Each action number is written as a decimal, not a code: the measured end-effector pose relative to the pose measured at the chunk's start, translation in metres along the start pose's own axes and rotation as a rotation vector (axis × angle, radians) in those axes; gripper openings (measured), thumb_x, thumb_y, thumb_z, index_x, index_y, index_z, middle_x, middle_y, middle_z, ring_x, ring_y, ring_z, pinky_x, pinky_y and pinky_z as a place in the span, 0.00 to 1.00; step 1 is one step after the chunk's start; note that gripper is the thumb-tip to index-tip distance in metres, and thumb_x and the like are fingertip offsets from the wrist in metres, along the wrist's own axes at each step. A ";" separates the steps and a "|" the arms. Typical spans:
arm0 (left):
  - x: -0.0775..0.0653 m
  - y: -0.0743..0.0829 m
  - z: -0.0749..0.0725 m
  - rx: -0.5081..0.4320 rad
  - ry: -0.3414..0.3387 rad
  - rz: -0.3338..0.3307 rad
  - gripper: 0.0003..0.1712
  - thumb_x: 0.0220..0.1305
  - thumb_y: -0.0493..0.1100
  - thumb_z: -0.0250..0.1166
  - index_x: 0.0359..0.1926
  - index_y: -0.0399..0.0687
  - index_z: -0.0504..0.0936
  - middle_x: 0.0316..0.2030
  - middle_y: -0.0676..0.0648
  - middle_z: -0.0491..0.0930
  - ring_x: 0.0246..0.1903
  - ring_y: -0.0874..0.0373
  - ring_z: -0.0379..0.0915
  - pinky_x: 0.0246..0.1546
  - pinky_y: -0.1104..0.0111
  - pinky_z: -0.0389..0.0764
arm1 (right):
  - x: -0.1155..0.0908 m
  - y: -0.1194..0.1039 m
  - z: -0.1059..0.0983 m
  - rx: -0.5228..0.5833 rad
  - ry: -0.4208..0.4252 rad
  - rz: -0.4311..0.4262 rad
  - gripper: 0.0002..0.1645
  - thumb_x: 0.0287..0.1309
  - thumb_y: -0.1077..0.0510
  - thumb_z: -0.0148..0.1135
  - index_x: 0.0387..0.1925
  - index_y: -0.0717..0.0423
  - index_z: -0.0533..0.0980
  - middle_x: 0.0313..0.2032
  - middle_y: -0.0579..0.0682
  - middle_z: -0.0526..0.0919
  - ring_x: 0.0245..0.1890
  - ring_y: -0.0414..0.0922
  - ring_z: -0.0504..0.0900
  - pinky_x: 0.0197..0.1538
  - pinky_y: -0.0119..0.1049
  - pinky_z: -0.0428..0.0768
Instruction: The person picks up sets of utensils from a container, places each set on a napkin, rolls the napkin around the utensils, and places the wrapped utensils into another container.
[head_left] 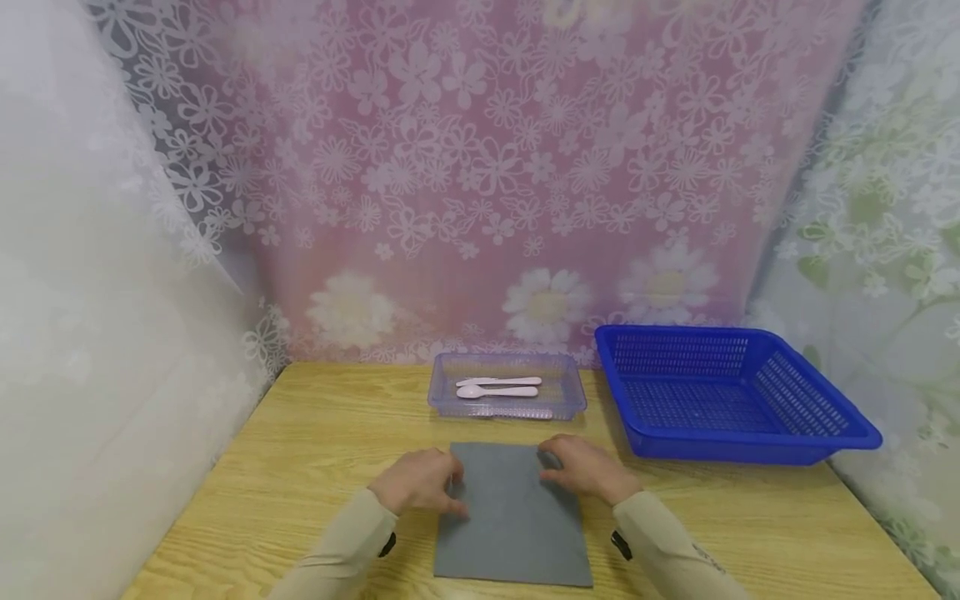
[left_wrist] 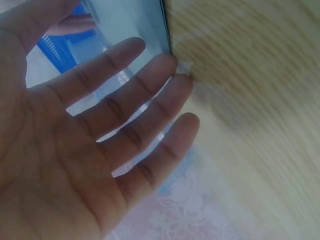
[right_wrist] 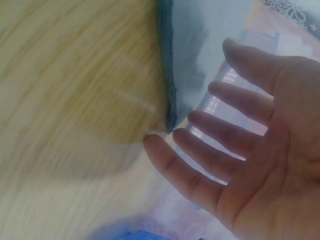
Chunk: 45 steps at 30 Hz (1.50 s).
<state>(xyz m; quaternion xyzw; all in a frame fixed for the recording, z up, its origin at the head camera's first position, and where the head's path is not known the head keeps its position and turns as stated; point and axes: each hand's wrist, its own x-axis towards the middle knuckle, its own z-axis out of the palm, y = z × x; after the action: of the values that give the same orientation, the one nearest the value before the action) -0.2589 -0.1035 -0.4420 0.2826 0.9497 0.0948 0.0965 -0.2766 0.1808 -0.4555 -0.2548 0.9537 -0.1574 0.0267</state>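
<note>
A grey cloth (head_left: 517, 525), which looks folded into a flat rectangle, lies on the wooden table. My left hand (head_left: 420, 481) is at its upper left edge, fingers spread and relaxed; the left wrist view shows the fingertips (left_wrist: 186, 82) close by the cloth's edge (left_wrist: 135, 25). At the upper right corner is my right hand (head_left: 588, 468), its fingers loosely bent with gaps between them. In the right wrist view the cloth's layered edge (right_wrist: 169, 75) ends near those fingertips (right_wrist: 180, 135). Whether either hand touches the cloth I cannot tell. Neither hand grips anything.
Behind the cloth stands a clear purplish tray (head_left: 558, 404) holding a pale pink spoon (head_left: 474, 391) and another slim pink utensil (head_left: 517, 381) beside it. A blue plastic basket (head_left: 742, 440) sits at the right. Flowered curtains (head_left: 487, 208) enclose the table (head_left: 300, 467) at the back and sides.
</note>
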 end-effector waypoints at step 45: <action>0.002 0.005 0.007 0.096 0.053 -0.047 0.26 0.47 0.52 0.79 0.47 0.52 0.81 0.39 0.52 0.74 0.38 0.56 0.73 0.35 0.64 0.77 | -0.011 0.015 0.002 -0.025 0.016 0.198 0.14 0.45 0.52 0.78 0.15 0.46 0.80 0.20 0.38 0.79 0.23 0.37 0.73 0.27 0.37 0.75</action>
<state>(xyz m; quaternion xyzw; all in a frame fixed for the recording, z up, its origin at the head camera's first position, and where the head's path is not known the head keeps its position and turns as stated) -0.2564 -0.0976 -0.4482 0.2618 0.9617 0.0541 0.0600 -0.2745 0.1979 -0.4624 -0.1583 0.9763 -0.1438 0.0315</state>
